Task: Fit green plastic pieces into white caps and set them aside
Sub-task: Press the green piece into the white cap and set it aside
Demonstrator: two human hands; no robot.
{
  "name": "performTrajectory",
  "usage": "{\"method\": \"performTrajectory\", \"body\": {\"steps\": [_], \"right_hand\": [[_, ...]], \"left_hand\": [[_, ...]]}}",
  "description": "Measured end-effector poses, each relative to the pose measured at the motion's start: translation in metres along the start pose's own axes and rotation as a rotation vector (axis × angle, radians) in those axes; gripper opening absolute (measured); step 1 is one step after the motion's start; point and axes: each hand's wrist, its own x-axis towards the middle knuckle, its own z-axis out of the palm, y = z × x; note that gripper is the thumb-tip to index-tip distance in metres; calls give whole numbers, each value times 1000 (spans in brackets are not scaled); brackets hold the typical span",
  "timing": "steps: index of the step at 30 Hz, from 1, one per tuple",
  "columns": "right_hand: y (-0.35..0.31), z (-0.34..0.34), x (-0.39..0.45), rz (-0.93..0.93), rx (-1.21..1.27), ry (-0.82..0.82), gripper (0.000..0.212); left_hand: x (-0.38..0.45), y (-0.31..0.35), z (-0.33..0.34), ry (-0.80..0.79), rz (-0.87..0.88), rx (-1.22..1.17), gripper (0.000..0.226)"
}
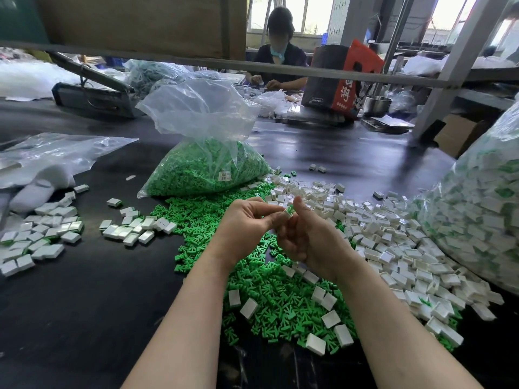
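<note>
step: both hands, left hand (247, 220) and right hand (309, 234), pinch one white cap (287, 213), green piece (292, 209) entering | done: finished caps (42, 234) left of green pile (266, 290) | left: loose caps (393, 234) right of it, plenty

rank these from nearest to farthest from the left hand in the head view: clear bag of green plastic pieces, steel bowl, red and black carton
1. Clear bag of green plastic pieces, just beyond the left hand.
2. Red and black carton, far, rightward.
3. Steel bowl, farther right, beside the carton; nearly level with it.

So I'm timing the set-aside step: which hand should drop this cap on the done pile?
Probably left: the left hand pinches the cap too, and the done pile lies on its side.
</note>
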Motion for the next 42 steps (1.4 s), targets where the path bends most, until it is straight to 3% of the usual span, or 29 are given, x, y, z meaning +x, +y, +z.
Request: {"method": "performTrajectory", "body": {"steps": [13,24,29,39,42], "right_hand": [[8,2,1,-62,232,7,36],[4,2,0,-70,219,-25,48],[6,1,2,-84,214,-26,43],[9,1,6,-180,-42,1,40],[10,-1,7,-192,-105,21,53]], "left_hand": [[-1,1,5,9,-13,-77,12],[-4,7,4,-72,-32,-134,10],[-4,6,5,-71,-43,-120,11],[-2,7,11,20,-83,-72,20],[-3,6,12,25,-76,-81,18]]}}
